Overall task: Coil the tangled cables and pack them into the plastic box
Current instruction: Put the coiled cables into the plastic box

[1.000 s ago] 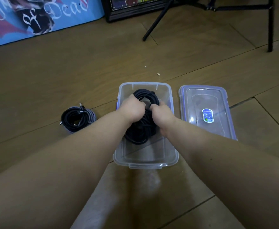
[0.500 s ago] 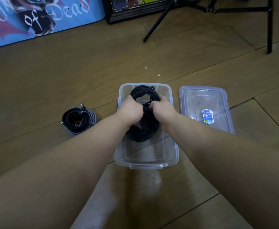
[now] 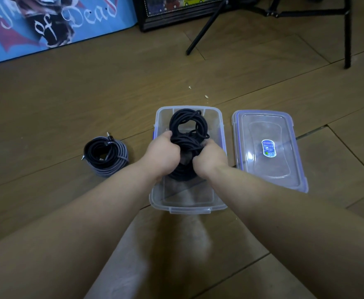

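- Both forearms reached in from the bottom corners of the frame toward the centre, much as they did a second earlier.
- The left hand (image 3: 163, 152) and the right hand (image 3: 209, 159) each gripped the black cable bundle (image 3: 187, 134), fingers curled round its strands, over the middle of the plastic box (image 3: 188, 207).
- Since the earlier frames the bundle's upper loop had come to stand taller toward the box's far end, and the hands had drawn slightly apart.
- Right of centre, the clear lid (image 3: 269, 147) lay flat just beside the box, unmoved.
- Left of centre, a second coiled cable (image 3: 106, 156), black and grey, stayed on the wooden floor (image 3: 69, 104), apart from the box.
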`<move>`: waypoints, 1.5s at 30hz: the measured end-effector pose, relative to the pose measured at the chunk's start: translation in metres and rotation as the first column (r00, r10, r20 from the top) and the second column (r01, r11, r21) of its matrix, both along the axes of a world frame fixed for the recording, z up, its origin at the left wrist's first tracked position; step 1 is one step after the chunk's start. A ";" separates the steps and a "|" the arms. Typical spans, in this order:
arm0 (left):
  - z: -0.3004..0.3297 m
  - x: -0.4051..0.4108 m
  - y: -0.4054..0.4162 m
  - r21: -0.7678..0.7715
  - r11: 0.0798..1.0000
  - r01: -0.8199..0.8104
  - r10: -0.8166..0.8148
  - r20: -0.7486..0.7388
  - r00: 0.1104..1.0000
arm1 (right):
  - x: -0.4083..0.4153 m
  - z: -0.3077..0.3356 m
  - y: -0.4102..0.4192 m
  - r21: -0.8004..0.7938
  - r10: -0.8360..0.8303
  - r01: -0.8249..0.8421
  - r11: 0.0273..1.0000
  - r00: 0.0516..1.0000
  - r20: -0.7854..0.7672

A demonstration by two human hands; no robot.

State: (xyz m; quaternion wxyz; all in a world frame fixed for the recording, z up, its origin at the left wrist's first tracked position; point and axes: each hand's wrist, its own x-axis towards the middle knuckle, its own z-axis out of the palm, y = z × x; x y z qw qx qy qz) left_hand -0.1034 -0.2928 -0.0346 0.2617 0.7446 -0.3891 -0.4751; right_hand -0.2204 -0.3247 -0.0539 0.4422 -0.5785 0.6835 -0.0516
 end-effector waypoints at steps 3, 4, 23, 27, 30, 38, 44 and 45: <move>-0.002 0.003 0.001 -0.050 0.999 0.018 -0.020 -0.028 0.999 | -0.004 0.002 0.006 -0.055 0.003 -0.003 0.998 1.000 0.002; -0.003 0.005 0.000 -0.067 0.998 0.009 -0.011 -0.033 0.999 | -0.005 0.004 0.006 -0.081 -0.006 0.007 0.997 1.000 0.012; -0.026 0.004 0.008 0.091 0.822 0.561 -0.432 0.743 0.512 | -0.001 -0.015 -0.020 -0.119 0.041 -0.010 0.993 0.964 0.262; -0.030 0.001 0.009 0.089 0.837 0.540 -0.414 0.748 0.519 | -0.002 -0.015 -0.021 -0.115 0.057 -0.030 0.993 0.969 0.239; -0.032 -0.001 0.009 0.106 0.840 0.533 -0.417 0.754 0.508 | -0.002 -0.017 -0.023 -0.102 0.052 -0.028 0.994 0.968 0.245; -0.032 0.000 0.009 0.112 0.832 0.543 -0.427 0.754 0.499 | 0.000 -0.025 -0.029 -0.055 -0.014 0.035 0.998 0.938 0.347; -0.025 0.002 0.014 0.086 0.840 0.536 -0.414 0.741 0.529 | -0.010 -0.004 -0.017 -0.242 0.134 -0.079 0.967 0.966 0.222; -0.024 0.003 0.018 0.066 0.844 0.532 -0.399 0.740 0.541 | -0.012 -0.001 -0.014 -0.287 0.163 -0.101 0.952 0.966 0.202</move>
